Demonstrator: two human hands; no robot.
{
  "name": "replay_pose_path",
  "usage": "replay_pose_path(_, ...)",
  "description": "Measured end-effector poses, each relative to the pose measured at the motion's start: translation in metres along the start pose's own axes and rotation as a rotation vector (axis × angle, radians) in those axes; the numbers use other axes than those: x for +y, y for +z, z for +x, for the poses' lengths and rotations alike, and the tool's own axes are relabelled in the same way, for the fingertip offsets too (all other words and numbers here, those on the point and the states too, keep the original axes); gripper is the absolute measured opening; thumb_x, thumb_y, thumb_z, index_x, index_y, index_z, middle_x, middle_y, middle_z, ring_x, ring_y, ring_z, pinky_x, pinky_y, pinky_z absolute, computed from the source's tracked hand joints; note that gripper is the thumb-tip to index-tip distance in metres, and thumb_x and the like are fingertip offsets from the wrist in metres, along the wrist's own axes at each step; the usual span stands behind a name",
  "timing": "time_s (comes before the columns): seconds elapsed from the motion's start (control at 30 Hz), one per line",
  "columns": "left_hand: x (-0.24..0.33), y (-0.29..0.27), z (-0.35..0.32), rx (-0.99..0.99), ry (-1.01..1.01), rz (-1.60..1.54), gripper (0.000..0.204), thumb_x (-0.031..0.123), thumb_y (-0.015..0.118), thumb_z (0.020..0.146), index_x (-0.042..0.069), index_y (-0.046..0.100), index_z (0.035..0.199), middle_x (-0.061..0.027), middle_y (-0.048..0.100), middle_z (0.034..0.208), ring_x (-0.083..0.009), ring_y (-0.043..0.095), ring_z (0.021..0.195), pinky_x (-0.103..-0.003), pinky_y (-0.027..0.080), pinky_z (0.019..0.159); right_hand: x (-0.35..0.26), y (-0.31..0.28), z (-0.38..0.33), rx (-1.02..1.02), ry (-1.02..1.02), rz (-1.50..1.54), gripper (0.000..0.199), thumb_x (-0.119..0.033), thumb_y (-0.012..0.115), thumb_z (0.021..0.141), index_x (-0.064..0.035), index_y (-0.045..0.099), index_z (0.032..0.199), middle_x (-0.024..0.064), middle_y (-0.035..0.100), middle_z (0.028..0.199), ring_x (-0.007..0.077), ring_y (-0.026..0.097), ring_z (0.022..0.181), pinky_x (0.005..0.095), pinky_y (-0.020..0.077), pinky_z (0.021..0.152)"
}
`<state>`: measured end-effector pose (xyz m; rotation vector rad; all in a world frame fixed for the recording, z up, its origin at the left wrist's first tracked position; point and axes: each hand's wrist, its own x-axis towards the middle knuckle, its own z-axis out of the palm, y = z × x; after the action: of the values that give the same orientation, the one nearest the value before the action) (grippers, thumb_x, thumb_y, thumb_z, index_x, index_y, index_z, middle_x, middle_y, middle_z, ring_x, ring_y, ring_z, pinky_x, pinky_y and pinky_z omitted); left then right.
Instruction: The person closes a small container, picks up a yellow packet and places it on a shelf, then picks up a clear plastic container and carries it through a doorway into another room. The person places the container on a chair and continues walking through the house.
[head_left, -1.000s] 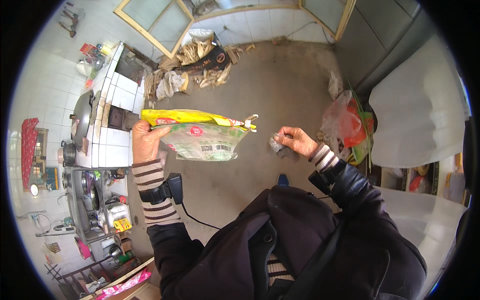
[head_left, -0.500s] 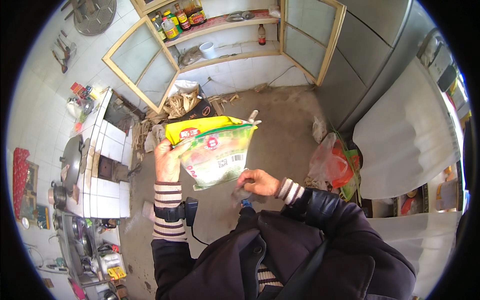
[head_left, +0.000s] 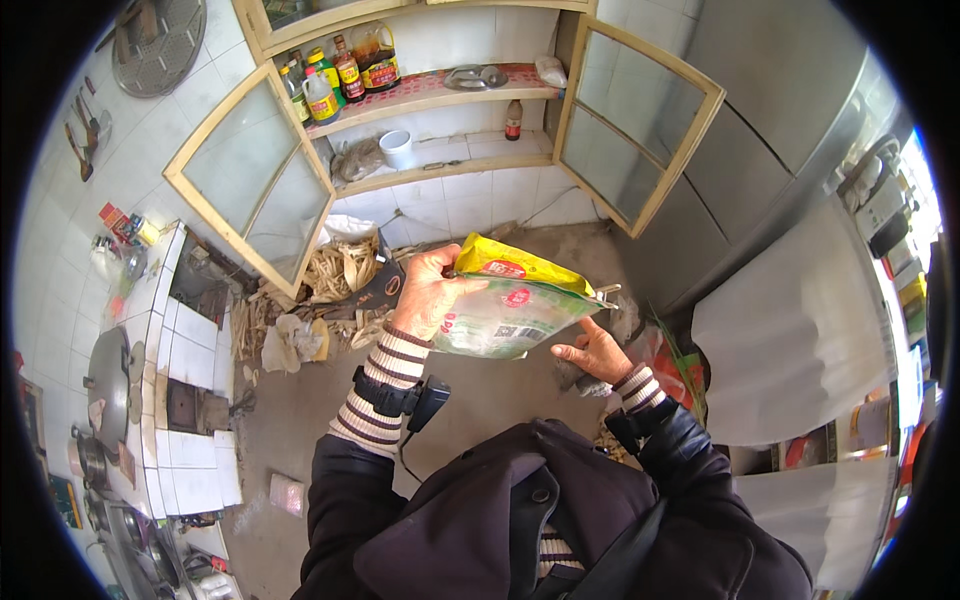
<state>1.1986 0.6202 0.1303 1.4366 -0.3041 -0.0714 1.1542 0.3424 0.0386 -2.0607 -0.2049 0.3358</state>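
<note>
left hand (head_left: 428, 292): I see it gripping printed packaging (head_left: 515, 322) by its left end | packaging: above the floor (head_left: 480, 388) | right hand (head_left: 597, 357): thumb spread near the other end; can't tell whether grey wad (head_left: 572, 378) is gripped

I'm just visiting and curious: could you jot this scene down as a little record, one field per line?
Left hand: the person's left hand grips yellow and pale green plastic packaging by its left side
Right hand: the right hand is near the packaging's right end; a grey crumpled item shows beneath, grip unclear
Packaging: one bag or two, cannot tell
Cabinet: wooden cabinet, both glazed doors swung open
Upper shelf: bottles at left
Lower shelf: white tub
Left side: white-tiled stove
</note>
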Motion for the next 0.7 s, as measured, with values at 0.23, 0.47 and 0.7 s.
replay_pose_path(0.23,-0.015,-0.016,0.089,-0.031,-0.099,-0.105,0.026,-0.01,0.062,0.069,-0.003,0.062,0.095,-0.0073,0.065,0.09,-0.0121,0.06,0.081,-0.024,0.048,0.076,0.005,-0.046,0.097,-0.087,-0.259,0.388,0.061,-0.022,0.074,0.074,-0.002,0.043,0.123,0.0053,0.061,0.093,0.0121,0.054,0.088,0.0271,0.0465,0.077)
replay_pose_path(0.47,-0.042,-0.036,0.187,-0.021,-0.165,-0.092,0.025,-0.008,0.064,0.068,-0.001,0.064,0.091,-0.0046,0.065,0.087,-0.0113,0.058,0.078,-0.024,0.046,0.075,0.026,-0.076,0.182,-0.056,-0.196,0.409,0.041,-0.016,0.071,0.077,-0.0009,0.056,0.112,0.0005,0.06,0.095,0.0078,0.052,0.089,0.0234,0.0452,0.078)
replay_pose_path(0.7,-0.065,-0.068,0.277,-0.057,-0.127,-0.064,0.028,-0.014,0.059,0.066,-0.001,0.063,0.09,-0.0074,0.065,0.091,-0.0148,0.059,0.083,-0.027,0.047,0.079,0.03,-0.104,0.261,0.169,-0.473,-0.093,0.022,-0.015,0.06,0.075,-0.0012,0.062,0.093,0.0133,0.062,0.089,0.0299,0.061,0.071,0.0334,0.0486,0.061)
